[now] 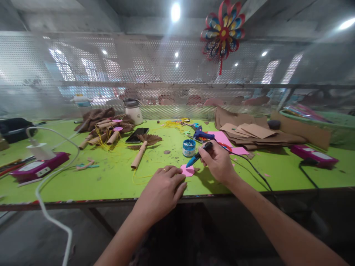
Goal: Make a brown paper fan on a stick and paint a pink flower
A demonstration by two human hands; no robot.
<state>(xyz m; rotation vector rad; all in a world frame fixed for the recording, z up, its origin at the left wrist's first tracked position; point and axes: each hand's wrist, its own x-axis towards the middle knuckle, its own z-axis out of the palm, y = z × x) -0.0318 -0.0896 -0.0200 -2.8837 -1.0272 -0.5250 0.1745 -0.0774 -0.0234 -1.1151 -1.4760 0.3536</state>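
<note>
My right hand (217,160) is closed around a blue marker with a black end (194,158), held at a slant. Its tip is at the surface of a small pink paper piece (188,170) near the table's front edge. Flat on the table, my left hand (163,184) has its fingertips at the paper's left side, with fingers stretched out. Just behind the paper stands a small blue jar (189,147). To the left lies a rolled brown paper figure (140,153) with a pleated fan-shaped top and yellow string.
A blue glue gun (203,133) lies beside pink sheets (222,138). Brown paper sheets (249,133) are stacked at the right. Paper rolls (112,137), a phone (137,135) and a white jug (133,111) stand or lie left. Purple power strips (41,168) with cables flank the green table.
</note>
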